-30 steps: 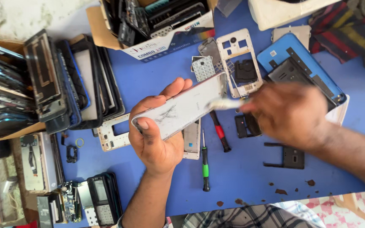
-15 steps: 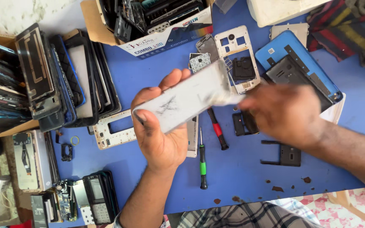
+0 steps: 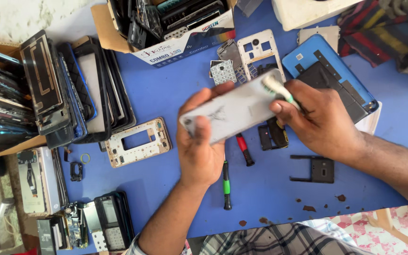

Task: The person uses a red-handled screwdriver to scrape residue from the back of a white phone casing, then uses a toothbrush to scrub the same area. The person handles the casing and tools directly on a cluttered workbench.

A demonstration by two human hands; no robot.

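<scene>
My left hand (image 3: 199,151) grips a flat silver-grey phone back panel (image 3: 234,111), scratched on its face, and holds it tilted above the blue table (image 3: 166,94). My right hand (image 3: 319,123) pinches a small brush with a green and white handle (image 3: 279,92), and its bristle end rests on the panel's right end. Under the two hands lie a red-handled screwdriver (image 3: 244,150) and a green-handled screwdriver (image 3: 226,182).
A cardboard box of phone parts (image 3: 175,23) stands at the back. Stacked screens and frames (image 3: 48,89) fill the left side. A bare metal phone frame (image 3: 138,141), a keypad piece (image 3: 224,72), a white frame (image 3: 260,52), a blue tablet shell (image 3: 329,71) and a black bracket (image 3: 317,169) lie around.
The right hand has shifted so the brush now shows at the panel's right end. The panel has come slightly toward the table's middle and tilted a little.
</scene>
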